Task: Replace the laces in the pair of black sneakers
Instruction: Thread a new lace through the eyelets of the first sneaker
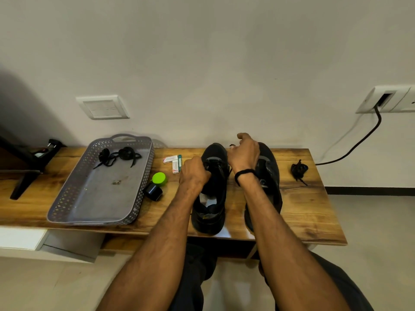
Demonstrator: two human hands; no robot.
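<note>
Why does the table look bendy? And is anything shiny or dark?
Head view: the wide-angle lens bows the table and tilts the wall plate; a shiny glare sits on the table's front edge by the left sneaker; a soft shadow darkens the wall at far left.

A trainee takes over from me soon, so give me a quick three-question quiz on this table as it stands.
1. True or false: the tray holds black laces.
2. The left hand grips which sneaker: A) the one nearer the tray, B) the one farther from it?
3. Fill in: a lace bundle lies on the table to the ____ of both sneakers.
Key: 1 true; 2 A, the left sneaker; 3 right.
</note>
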